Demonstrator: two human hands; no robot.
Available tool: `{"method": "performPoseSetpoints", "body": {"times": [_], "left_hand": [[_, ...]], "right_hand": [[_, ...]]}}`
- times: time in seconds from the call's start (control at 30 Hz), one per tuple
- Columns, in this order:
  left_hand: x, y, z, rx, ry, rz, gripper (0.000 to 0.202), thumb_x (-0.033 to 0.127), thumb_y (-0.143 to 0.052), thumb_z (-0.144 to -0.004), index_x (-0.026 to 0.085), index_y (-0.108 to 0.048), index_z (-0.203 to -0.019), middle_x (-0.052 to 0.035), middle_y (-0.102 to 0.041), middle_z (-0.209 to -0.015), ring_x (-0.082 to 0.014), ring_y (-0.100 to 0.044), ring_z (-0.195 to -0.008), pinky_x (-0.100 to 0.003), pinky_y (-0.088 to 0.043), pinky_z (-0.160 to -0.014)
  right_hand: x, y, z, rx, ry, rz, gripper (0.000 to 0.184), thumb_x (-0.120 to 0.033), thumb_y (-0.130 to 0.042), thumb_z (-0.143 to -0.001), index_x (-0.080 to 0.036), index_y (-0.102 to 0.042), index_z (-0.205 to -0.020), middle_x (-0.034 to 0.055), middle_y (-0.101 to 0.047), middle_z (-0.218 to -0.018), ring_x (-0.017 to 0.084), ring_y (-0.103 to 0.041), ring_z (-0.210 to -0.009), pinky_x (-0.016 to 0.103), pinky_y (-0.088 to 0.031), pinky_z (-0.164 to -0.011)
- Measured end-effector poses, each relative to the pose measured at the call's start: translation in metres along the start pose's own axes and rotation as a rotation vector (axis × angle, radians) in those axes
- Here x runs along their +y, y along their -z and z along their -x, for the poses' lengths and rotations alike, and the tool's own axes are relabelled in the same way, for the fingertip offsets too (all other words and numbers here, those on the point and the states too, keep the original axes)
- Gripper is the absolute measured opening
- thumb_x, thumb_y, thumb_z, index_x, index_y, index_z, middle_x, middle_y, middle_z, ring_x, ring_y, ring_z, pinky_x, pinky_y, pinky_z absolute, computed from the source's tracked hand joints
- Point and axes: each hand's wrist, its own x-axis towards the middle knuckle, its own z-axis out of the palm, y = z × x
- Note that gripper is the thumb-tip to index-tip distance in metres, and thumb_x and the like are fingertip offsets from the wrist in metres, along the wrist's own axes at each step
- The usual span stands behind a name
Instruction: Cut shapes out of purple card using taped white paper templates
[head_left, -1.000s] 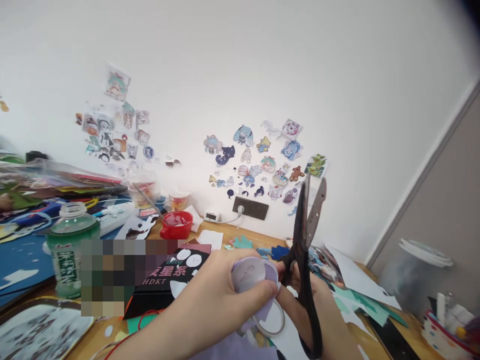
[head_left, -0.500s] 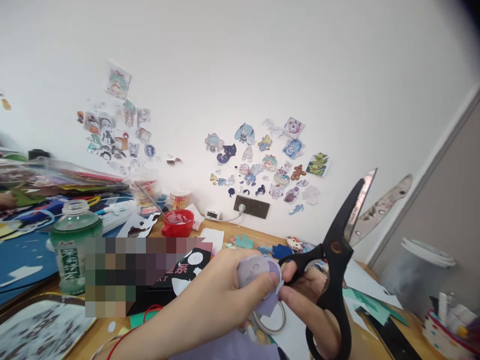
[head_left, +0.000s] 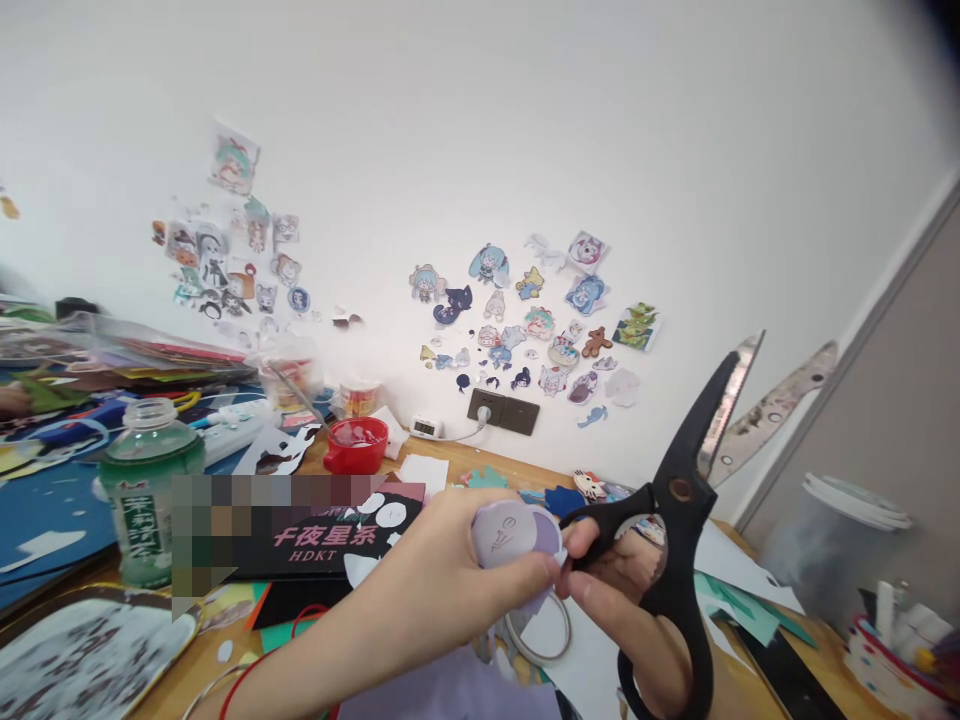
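Observation:
Between the thumb and fingers of my left hand (head_left: 442, 570) is a rounded lilac paper cutout (head_left: 517, 535) with thin dark pencil-like lines on a paler area. My right hand (head_left: 630, 600) has its fingers through the handles of black scissors (head_left: 681, 490). The scissors point up and away with their blades apart, clear of the paper. My right thumb and a fingertip touch the cutout's right edge, next to my left thumb. A larger lilac sheet (head_left: 450, 690) lies on the table below my left forearm.
A green bottle (head_left: 150, 500), a red cup (head_left: 357, 445) and a black box with pink lettering (head_left: 322, 540) stand left. A white-covered tray (head_left: 82, 650) is nearest. At right are a lidded bin (head_left: 847, 545) and a pen holder (head_left: 900, 660). Paper cutouts cover parts of the wall (head_left: 480, 130).
The lilac cutout has tilted and dropped slightly in my left hand. The scissors have shifted a little to the right, and more of the black box shows.

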Motion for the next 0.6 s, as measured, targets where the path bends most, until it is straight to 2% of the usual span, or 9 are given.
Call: {"method": "performPoseSetpoints", "body": {"times": [0.1,0.27,0.37,0.43,0.53,0.6], "left_hand": [[0.0004,-0.0005,0.0001,-0.001,0.004,-0.008,0.016,0.026,-0.059,-0.073,0.016,-0.051,-0.064,0.0063,-0.046,-0.059,-0.0075,-0.040,-0.055,-0.016,-0.031,-0.048],[-0.0002,-0.0020,-0.0021,-0.047,-0.006,-0.064,0.019,0.032,-0.058,-0.075,0.016,-0.052,-0.065,0.0050,-0.045,-0.059,-0.0092,-0.041,-0.056,-0.019,-0.029,-0.048],[0.0010,-0.0020,-0.0015,-0.041,-0.039,-0.092,0.016,0.028,-0.057,-0.075,0.017,-0.052,-0.065,0.0051,-0.047,-0.059,-0.0093,-0.042,-0.056,-0.019,-0.030,-0.049],[0.0025,-0.0010,-0.0001,-0.044,-0.020,-0.076,0.011,0.027,-0.062,-0.072,0.018,-0.056,-0.072,0.0051,-0.051,-0.064,-0.0097,-0.045,-0.058,-0.018,-0.033,-0.050],[0.0012,0.0006,-0.0005,-0.069,0.023,0.047,0.032,0.029,-0.069,-0.067,0.024,-0.055,-0.094,0.0049,-0.055,-0.077,-0.0100,-0.050,-0.060,-0.018,-0.037,-0.052],[-0.0041,-0.0001,-0.0038,-0.059,0.027,0.149,0.041,0.033,-0.070,-0.067,0.026,-0.051,-0.102,0.0035,-0.057,-0.087,-0.0088,-0.049,-0.059,-0.019,-0.038,-0.052]], "right_hand": [[0.0007,0.0013,0.0003,0.001,0.009,0.015,0.024,-0.037,-0.070,-0.068,-0.020,-0.056,-0.078,0.0001,-0.056,-0.073,0.012,-0.054,-0.068,0.022,-0.044,-0.064],[0.0059,0.0086,-0.0013,-0.090,0.030,0.136,0.019,-0.035,-0.064,-0.076,-0.021,-0.053,-0.082,0.0022,-0.059,-0.080,0.016,-0.059,-0.076,0.026,-0.047,-0.071],[0.0071,0.0060,-0.0009,0.013,0.030,0.122,0.022,-0.035,-0.066,-0.073,-0.020,-0.053,-0.080,0.0017,-0.058,-0.078,0.017,-0.060,-0.077,0.026,-0.047,-0.070],[0.0064,0.0024,-0.0003,0.081,0.057,0.103,0.024,-0.035,-0.069,-0.070,-0.020,-0.052,-0.077,0.0005,-0.056,-0.075,0.016,-0.059,-0.073,0.025,-0.047,-0.066],[0.0056,0.0010,-0.0012,0.197,0.117,0.071,0.025,-0.034,-0.071,-0.068,-0.020,-0.051,-0.076,-0.0004,-0.057,-0.073,0.013,-0.057,-0.069,0.022,-0.048,-0.064],[0.0072,0.0055,-0.0037,0.250,0.136,0.027,0.026,-0.034,-0.072,-0.067,-0.020,-0.051,-0.075,0.0003,-0.058,-0.072,0.013,-0.058,-0.067,0.023,-0.049,-0.063]]}}
